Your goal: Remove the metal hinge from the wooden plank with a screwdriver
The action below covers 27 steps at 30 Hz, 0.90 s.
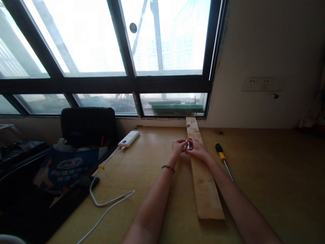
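Between my fingertips is a small shiny metal plate [189,145] with dark round spots that look like holes. It sits just over the wooden board [204,189], which runs lengthwise away from me towards the window. My left hand [178,146] pinches the plate's left side. From the right, my right hand [197,149] grips the other side, its wrist above the board. Fingers cover part of the plate, so whether it touches the wood I cannot tell. To the right of the board lies a screwdriver [221,152] with a black and yellow handle.
A white power bank [129,139] rests at the left of the wooden table [152,162], its white cable [111,203] looping towards me. Beyond the left edge are a black chair [88,125] and a blue bag [68,166]. Window and wall bound the far side.
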Each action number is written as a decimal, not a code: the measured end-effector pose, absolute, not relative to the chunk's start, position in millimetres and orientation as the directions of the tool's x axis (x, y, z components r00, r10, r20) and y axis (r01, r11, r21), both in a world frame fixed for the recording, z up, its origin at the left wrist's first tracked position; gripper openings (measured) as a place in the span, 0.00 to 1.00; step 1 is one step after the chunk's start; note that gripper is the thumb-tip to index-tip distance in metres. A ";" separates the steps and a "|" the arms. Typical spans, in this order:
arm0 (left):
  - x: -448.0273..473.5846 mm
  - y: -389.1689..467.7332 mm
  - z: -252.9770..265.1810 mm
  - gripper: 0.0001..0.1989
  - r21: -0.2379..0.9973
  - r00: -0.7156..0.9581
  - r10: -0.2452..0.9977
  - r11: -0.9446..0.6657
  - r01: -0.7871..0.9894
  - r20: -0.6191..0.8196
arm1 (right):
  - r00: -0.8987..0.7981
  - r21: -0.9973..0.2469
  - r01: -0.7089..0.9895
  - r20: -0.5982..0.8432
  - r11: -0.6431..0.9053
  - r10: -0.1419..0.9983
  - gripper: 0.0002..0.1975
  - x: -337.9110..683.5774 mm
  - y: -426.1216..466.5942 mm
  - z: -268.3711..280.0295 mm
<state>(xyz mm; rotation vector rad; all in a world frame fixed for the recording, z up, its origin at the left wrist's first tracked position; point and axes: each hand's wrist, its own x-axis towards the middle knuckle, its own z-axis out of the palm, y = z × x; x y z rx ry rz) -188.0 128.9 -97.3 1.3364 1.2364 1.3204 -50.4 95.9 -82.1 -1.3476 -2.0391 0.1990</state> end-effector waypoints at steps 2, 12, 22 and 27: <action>-188.4 127.9 -95.3 0.13 0.993 -0.040 0.993 -0.114 0.004 0.114 | -0.242 -0.467 0.760 0.441 0.451 0.864 0.33 -50.3 96.2 -82.3; -184.8 124.1 -88.8 0.10 0.896 0.029 0.928 -0.367 0.248 0.372 | -0.233 -0.476 0.762 0.431 0.439 0.872 0.35 -49.6 97.7 -83.3; -184.9 124.3 -93.8 0.11 0.799 0.070 0.904 -0.407 0.443 0.422 | -0.244 -0.475 0.754 0.440 0.455 0.864 0.33 -50.2 97.5 -82.9; -184.3 125.4 -94.4 0.10 0.781 0.069 0.924 -0.356 0.513 0.376 | -0.240 -0.477 0.755 0.436 0.449 0.867 0.33 -50.5 98.1 -83.6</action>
